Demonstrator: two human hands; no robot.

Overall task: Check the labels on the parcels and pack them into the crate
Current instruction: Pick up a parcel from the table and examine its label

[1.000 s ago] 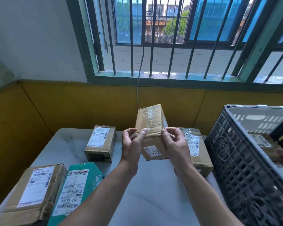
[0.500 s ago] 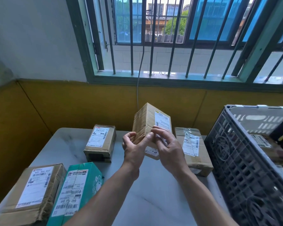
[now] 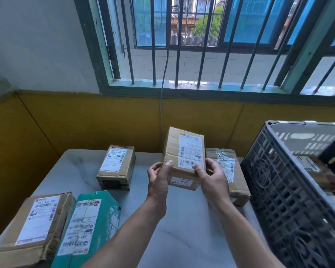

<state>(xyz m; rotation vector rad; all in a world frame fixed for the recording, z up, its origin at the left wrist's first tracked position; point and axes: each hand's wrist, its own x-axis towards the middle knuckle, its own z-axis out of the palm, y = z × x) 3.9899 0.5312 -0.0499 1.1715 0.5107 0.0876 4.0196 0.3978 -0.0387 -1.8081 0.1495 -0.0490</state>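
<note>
Turned since a second ago, the small parcel (image 3: 184, 151) now shows us its white label. We hold it above the bench (image 3: 182, 238), left hand (image 3: 158, 180) and right hand (image 3: 214, 182) gripping its lower corners, fingers curled round them. A taped parcel (image 3: 238, 182) lies just behind our right hand, between the small parcel and the grey crate (image 3: 278, 190), which holds a packed parcel (image 3: 309, 165). Leftward lie a tan parcel (image 3: 116, 167), a green parcel (image 3: 89, 229) and a large parcel (image 3: 35, 227).

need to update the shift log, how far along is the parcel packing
Done: at least one labelled parcel lies in the dark grey plastic crate. In hand: left hand and right hand hold a small brown cardboard parcel, label facing up. Left: three brown cardboard parcels and one green cardboard box wait on the pale table.
</note>
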